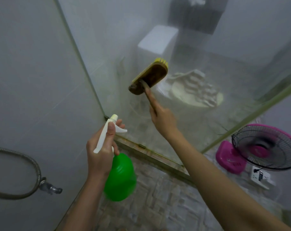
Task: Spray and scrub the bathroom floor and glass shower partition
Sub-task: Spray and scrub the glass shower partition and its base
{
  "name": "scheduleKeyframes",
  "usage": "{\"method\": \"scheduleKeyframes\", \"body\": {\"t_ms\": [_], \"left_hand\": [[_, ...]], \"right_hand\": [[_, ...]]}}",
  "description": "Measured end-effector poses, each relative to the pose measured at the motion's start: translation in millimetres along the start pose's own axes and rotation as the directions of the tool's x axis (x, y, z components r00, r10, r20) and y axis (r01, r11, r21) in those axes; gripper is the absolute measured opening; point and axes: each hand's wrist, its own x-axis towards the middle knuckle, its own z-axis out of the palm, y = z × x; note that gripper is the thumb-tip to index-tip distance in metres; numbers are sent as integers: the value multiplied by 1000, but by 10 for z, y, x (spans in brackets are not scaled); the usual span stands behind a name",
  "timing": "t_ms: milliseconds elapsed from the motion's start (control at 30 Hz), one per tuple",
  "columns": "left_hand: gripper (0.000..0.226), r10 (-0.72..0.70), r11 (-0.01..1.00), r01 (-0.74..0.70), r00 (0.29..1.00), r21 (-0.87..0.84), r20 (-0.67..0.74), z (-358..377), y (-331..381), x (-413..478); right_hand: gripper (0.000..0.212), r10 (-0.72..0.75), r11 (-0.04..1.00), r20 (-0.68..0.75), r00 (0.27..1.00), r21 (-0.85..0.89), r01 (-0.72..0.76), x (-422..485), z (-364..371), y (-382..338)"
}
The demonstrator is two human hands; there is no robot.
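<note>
My left hand grips the white trigger head of a green spray bottle, nozzle pointing up toward the glass shower partition. My right hand holds the wooden handle of a scrub brush with yellow bristles, index finger stretched along the handle. The brush head lies against the hazy, soapy glass, above its low tiled sill. The patterned stone floor spreads below my arms.
A white toilet shows blurred behind the glass. A pink and black fan stands on the floor at right, beside a white power strip. A metal shower hose and wall valve hang on the grey wall at left.
</note>
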Motion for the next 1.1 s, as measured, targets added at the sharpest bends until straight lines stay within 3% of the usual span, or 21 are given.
{"method": "scheduleKeyframes", "body": {"t_ms": [200, 267, 367, 500, 633, 700, 767, 900, 967, 1100], "left_hand": [[39, 2, 1000, -2, 998, -7, 65, 25, 223, 23], [44, -1, 1000, 1, 998, -4, 66, 60, 270, 25], [43, 9, 1000, -9, 998, 2, 63, 123, 334, 9], [35, 32, 999, -32, 995, -5, 94, 178, 438, -29], [30, 21, 1000, -18, 992, -26, 126, 217, 538, -76], [31, 15, 1000, -13, 990, -14, 138, 245, 585, -113], [31, 5, 1000, -5, 988, 1, 156, 299, 634, -145], [30, -5, 1000, 9, 981, -23, 193, 447, 723, -178], [30, 1, 1000, 5, 978, -31, 207, 516, 745, -193], [29, 25, 999, -13, 968, -49, 250, 631, 838, -200]], "right_hand": [[72, 248, 968, 44, 968, -56, -245, -1120, -412, 579], [70, 226, 974, 20, 974, -25, -226, -1009, -530, 554], [59, 51, 998, -129, 990, 37, -47, -278, -700, 180], [59, 60, 996, -271, 961, 81, -39, -87, -957, 104], [62, 250, 968, -115, 961, 22, -249, -1243, -1005, 695], [60, 311, 950, -109, 944, 53, -307, -1532, -1088, 747], [60, 303, 950, -160, 940, 126, -285, -1281, -1217, 611], [53, 87, 991, -431, 898, 132, -32, -185, -1511, 260], [56, 87, 992, -488, 869, 120, -32, -91, -1549, 279], [54, 312, 948, -314, 897, 158, -274, -1051, -1280, 598]]}}
